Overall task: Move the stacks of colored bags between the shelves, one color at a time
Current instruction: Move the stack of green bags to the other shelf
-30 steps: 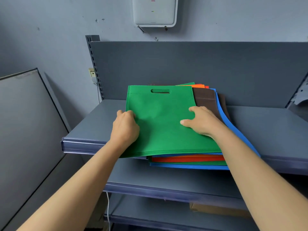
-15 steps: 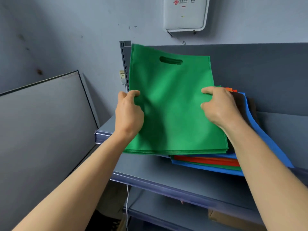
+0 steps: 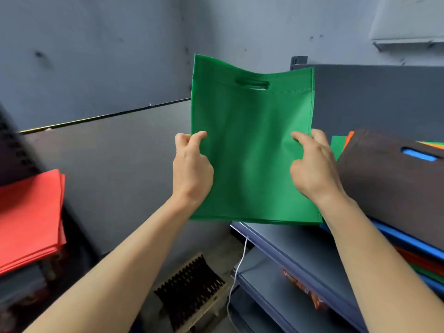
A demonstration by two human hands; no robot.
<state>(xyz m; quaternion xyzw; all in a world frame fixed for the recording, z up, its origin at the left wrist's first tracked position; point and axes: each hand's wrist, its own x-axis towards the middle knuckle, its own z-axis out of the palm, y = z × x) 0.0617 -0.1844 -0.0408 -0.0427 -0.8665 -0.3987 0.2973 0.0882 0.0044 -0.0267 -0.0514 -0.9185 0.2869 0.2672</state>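
Observation:
A stack of green bags [image 3: 252,150] hangs upright in the air in front of me, handle cut-out at the top. My left hand [image 3: 192,169] pinches its left edge and my right hand [image 3: 312,169] pinches its right edge. To the right, the remaining pile lies on the grey shelf [image 3: 300,248]: a brown bag [image 3: 384,183] on top, with blue, orange and green layers [image 3: 418,258] under it. At the far left a red stack of bags [image 3: 28,219] lies on another shelf.
A dark grey panel [image 3: 120,169] leans against the wall between the two shelves. On the floor below lie a perforated metal bracket [image 3: 192,292] and a white cable [image 3: 236,275]. Lower shelves hold a colourful package [image 3: 305,289]. A white box [image 3: 408,20] hangs on the wall.
Both hands lifted the green stack off the pile and carried it left, clear of the shelf. My view swung left, bringing the red stack into sight; the brown bag now tops the pile.

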